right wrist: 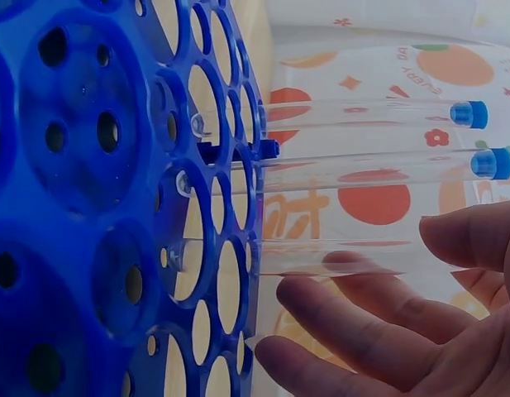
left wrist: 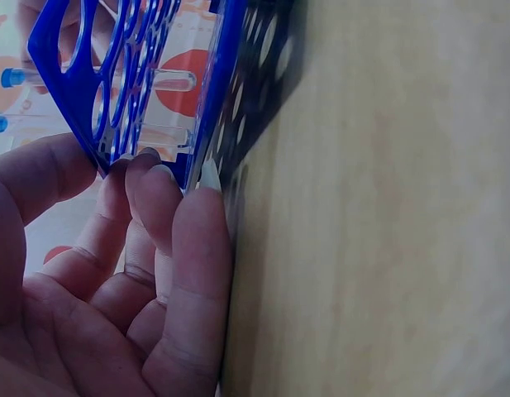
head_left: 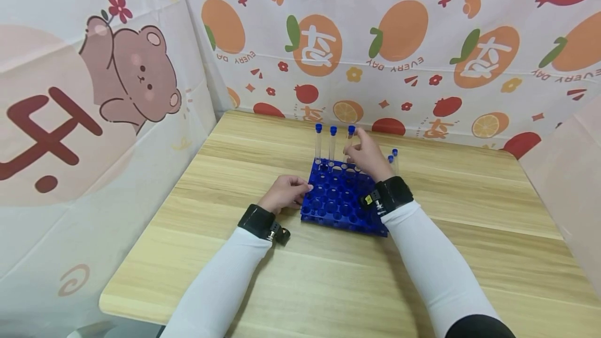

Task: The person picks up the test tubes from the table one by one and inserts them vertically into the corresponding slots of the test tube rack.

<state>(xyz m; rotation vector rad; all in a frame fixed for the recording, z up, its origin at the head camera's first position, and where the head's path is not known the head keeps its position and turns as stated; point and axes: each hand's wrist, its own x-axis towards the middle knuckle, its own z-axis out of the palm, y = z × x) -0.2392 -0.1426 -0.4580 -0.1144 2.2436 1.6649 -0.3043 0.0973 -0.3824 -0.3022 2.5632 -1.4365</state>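
A blue test tube rack [head_left: 331, 197] stands on the table, its plates full of round holes. My left hand [head_left: 285, 192] holds the rack's left edge; in the left wrist view the thumb [left wrist: 52, 169] meets the upper plate and the fingertips bunch against the side. Along the back row stand two clear test tubes with blue caps, the leftmost tube [head_left: 318, 145] and its neighbour [head_left: 332, 145]. Right of them, my right hand [head_left: 368, 155] has thumb and fingers round a third test tube [right wrist: 337, 256], near its capped end. The thumb hides that cap in the right wrist view.
Two more blue-capped tubes, a nearer one [head_left: 390, 159] and a farther one [head_left: 395, 154], show behind the right wrist. The wooden table [head_left: 469, 213] meets a fruit-patterned cloth [head_left: 361, 82] at the back and a bear-patterned cloth [head_left: 47, 171] on the left.
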